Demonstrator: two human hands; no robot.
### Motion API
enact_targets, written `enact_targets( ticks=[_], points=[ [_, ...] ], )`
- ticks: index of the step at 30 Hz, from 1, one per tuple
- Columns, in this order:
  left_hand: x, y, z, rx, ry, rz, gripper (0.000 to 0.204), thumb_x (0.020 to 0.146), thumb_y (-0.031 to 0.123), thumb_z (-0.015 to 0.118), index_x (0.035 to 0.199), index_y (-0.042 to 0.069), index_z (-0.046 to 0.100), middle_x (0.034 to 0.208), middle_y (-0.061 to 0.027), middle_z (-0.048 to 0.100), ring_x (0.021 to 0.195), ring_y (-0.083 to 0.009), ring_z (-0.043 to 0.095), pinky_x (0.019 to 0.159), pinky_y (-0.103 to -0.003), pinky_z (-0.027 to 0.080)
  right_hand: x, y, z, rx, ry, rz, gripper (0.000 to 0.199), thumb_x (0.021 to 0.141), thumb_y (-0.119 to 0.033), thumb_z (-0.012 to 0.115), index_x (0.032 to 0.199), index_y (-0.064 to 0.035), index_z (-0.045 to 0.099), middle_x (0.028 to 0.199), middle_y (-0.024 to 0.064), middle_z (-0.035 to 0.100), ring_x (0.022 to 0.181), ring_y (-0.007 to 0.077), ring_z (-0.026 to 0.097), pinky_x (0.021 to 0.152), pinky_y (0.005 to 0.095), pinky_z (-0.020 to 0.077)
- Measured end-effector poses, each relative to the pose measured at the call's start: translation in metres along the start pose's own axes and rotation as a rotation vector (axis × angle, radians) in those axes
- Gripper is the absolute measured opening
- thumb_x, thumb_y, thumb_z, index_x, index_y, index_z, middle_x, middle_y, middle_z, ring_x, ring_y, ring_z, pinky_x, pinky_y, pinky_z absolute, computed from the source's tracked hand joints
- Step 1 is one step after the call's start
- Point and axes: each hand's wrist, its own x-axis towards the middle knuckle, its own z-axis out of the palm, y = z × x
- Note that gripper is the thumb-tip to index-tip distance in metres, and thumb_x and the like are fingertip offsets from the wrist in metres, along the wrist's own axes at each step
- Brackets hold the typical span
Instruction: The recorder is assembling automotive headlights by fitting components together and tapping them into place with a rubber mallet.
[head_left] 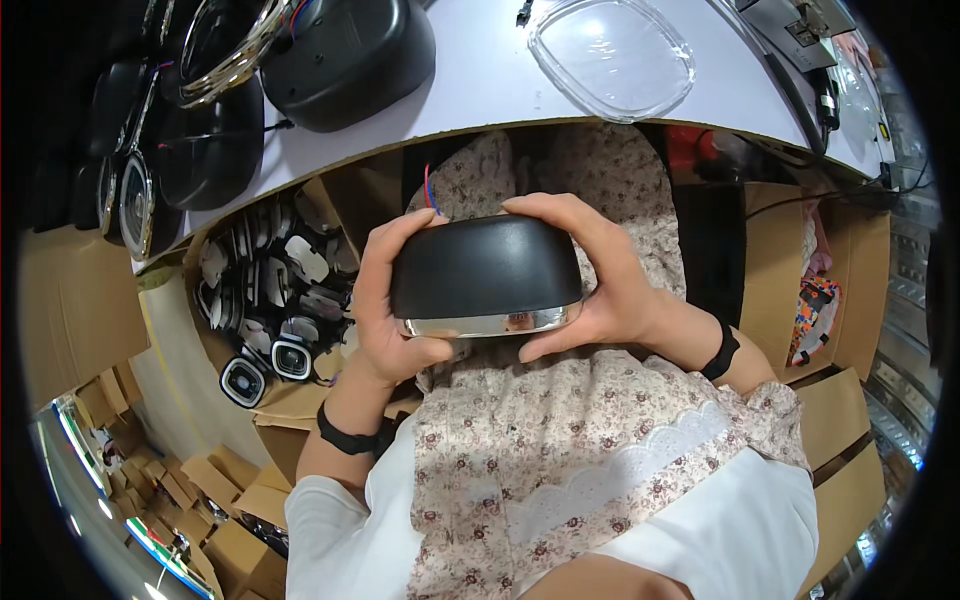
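- The person holds a black lamp housing [486, 265] with a chrome rim in front of the lap, below the near edge of the white tabletop [470, 90] and not resting on it.
- The left hand [385, 300] wraps the housing's left end, fingers curled over the top and thumb under the rim; the right hand [590, 285] clasps the right end the same way.
- A red and blue wire [430, 190] sticks up behind the housing, just beside the left fingers; a good grip would likely keep it free of the fingers.
- Even pressure from both sides should keep the rim level; whether the rim is fully seated cannot be told from this angle.
- A clear lens [612, 55] lies near the tabletop's far edge; more black housings [345, 55] crowd its left corner.
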Motion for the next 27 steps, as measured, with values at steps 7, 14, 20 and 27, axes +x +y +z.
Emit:
enact_targets(
  ticks=[7, 14, 20, 27],
  points=[
    [0.017, 0.025, -0.014, 0.399, -0.158, 0.209, 0.103, 0.06, 0.068, 0.087, 0.132, -0.001, 0.06, 0.123, -0.0183, 0.063, 0.114, -0.0366, 0.061, 0.101, -0.047, 0.047, -0.002, 0.0, 0.002, 0.05, 0.011, -0.037, 0.109, 0.053, -0.053, 0.097, 0.138, -0.0001, 0.053, 0.128, 0.0166, 0.062, 0.11, 0.0347, 0.065, 0.095, 0.0425, 0.0516],
    [0.014, 0.026, -0.005, 0.338, -0.15, 0.204, 0.099, 0.062, 0.062, 0.09, 0.132, -0.001, 0.06, 0.12, -0.0188, 0.062, 0.108, -0.0338, 0.064, 0.093, -0.041, 0.052, -0.005, -0.001, 0.003, 0.088, 0.022, -0.033, 0.104, 0.057, -0.052, 0.096, 0.136, 0.0007, 0.054, 0.122, 0.0177, 0.063, 0.107, 0.0354, 0.064, 0.092, 0.0428, 0.052],
    [0.012, -0.002, 0.001, -0.296, 0.018, -0.224, 0.106, 0.071, 0.073, 0.08, 0.137, -0.005, 0.055, 0.124, -0.0133, 0.063, 0.116, -0.0229, 0.063, 0.102, -0.035, 0.048, 0.027, -0.009, 0.0, 0.081, -0.06, 0.054, 0.09, 0.071, -0.051, 0.089, 0.137, -0.0005, 0.053, 0.123, 0.0195, 0.061, 0.106, 0.0364, 0.064, 0.091, 0.0426, 0.0526],
    [0.007, -0.047, 0.003, -0.779, -0.04, -0.419, 0.113, 0.08, 0.083, 0.063, 0.147, -0.006, 0.045, 0.139, -0.0172, 0.059, 0.126, -0.0265, 0.06, 0.11, -0.041, 0.047, 0.025, -0.007, 0.002, 0.32, -0.148, 0.046, 0.072, 0.104, -0.052, 0.049, 0.151, 0.0019, 0.041, 0.145, 0.0236, 0.046, 0.138, 0.0364, 0.044, 0.116, 0.0449, 0.0342]
  ],
)
